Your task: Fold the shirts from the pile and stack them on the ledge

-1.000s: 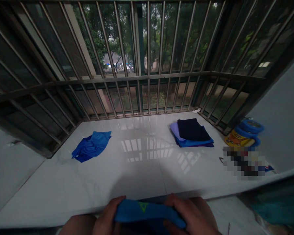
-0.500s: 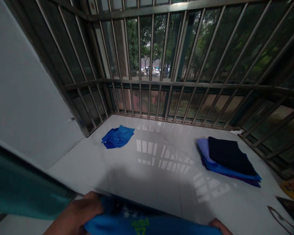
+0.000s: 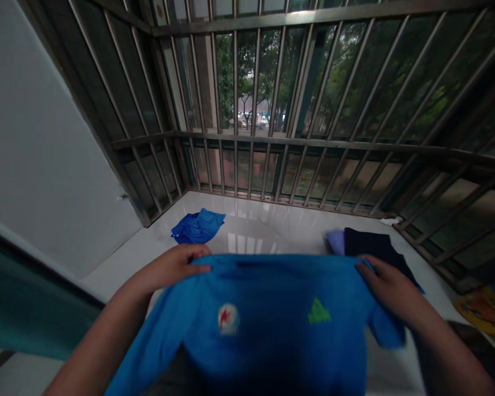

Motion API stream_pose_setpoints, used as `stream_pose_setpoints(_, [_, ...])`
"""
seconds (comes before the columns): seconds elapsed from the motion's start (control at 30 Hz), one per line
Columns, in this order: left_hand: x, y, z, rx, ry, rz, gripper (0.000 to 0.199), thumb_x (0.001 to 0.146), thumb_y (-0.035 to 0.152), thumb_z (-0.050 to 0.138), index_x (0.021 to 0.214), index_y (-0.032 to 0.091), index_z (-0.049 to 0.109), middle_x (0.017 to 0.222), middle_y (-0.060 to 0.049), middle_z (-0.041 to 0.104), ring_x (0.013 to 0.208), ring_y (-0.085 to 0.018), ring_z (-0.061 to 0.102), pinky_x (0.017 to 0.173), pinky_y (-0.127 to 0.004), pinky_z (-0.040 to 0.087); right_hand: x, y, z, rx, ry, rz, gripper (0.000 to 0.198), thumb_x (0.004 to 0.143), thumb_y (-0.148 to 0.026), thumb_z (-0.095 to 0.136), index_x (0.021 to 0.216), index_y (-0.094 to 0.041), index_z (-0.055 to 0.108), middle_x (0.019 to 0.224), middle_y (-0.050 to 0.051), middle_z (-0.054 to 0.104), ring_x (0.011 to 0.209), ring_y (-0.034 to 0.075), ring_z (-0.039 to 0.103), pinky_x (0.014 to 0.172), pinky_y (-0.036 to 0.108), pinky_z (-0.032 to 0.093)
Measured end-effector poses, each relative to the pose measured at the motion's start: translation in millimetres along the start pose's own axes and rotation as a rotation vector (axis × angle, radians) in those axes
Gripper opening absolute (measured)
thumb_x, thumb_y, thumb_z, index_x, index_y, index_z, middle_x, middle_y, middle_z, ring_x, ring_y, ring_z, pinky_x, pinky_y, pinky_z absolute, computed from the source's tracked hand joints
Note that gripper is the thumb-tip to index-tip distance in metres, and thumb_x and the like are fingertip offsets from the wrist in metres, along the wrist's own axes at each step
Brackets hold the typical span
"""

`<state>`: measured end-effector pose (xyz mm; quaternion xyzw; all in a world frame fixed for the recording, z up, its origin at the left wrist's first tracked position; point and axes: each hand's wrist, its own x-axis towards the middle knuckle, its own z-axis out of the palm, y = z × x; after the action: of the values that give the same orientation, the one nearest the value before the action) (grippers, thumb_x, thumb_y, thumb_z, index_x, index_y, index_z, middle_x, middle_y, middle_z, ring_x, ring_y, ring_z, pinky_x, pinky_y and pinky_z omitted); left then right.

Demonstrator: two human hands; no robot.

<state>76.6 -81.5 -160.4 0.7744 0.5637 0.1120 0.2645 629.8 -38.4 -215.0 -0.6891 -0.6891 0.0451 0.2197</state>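
Observation:
A blue T-shirt [image 3: 272, 308] hangs spread between my two hands, with a white badge bearing a red star and a lime-green logo on its chest. My left hand [image 3: 185, 261] pinches one shoulder of it. At the opposite shoulder, my right hand [image 3: 377, 275] is closed on the cloth. The lower part of the shirt is blurred and runs out of the frame. Beyond my left hand lies a crumpled blue garment [image 3: 198, 225] on the white tiled ledge [image 3: 272, 223]. A stack of folded clothes [image 3: 369, 242], dark on top, is partly hidden behind my right hand.
Metal window bars [image 3: 247, 140] enclose the ledge at the back and sides. To the left are a white wall [image 3: 49, 137] and a teal curtain [image 3: 33, 308]. A yellow-orange patterned item [image 3: 484, 311] lies at the right edge.
Both hands have come up from the bottom edge, lifting the T-shirt. It now hangs open with its chest showing, and covers part of the ledge and the folded stack.

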Motion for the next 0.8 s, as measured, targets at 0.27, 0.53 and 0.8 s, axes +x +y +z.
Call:
stream_pose_setpoints(0.27, [112.0,36.4,171.2,0.377,0.159,-0.004,0.047,0.106,0.020,0.054,0.151,0.021,0.065,0.166,-0.017,0.057,0.152,-0.034,0.055,0.127,-0.056,0.041,-28.5,-79.0,153.8,-0.177,-0.028,-0.136,0.057,0.107,-0.038,0.051,0.158,-0.012,0.056,0.167,0.022,0.052,0.155,0.038,0.048,0.126,0.060,0.038])
stream_pose_setpoints(0.53, [55.3,-41.7,279.2,0.355,0.282,-0.020,0.064,0.107,0.046,0.054,0.169,0.026,0.048,0.178,-0.012,0.040,0.163,-0.038,0.039,0.132,-0.065,0.031,-120.7,-40.1,208.5,-0.145,-0.313,-0.095,0.069,0.111,-0.057,0.042,0.173,-0.027,0.039,0.182,0.006,0.027,0.170,0.035,0.023,0.137,0.065,0.017])
stream_pose_setpoints(0.8, [-4.0,-96.9,237.4,0.452,0.510,-0.529,0.065,0.109,0.055,0.043,0.155,0.013,0.060,0.158,-0.024,0.060,0.139,-0.041,0.060,0.116,-0.058,0.048,-159.7,-32.9,210.9,-0.182,-0.293,-0.097,0.064,0.108,-0.049,0.047,0.170,-0.031,0.046,0.180,0.007,0.034,0.167,0.038,0.029,0.133,0.069,0.025])
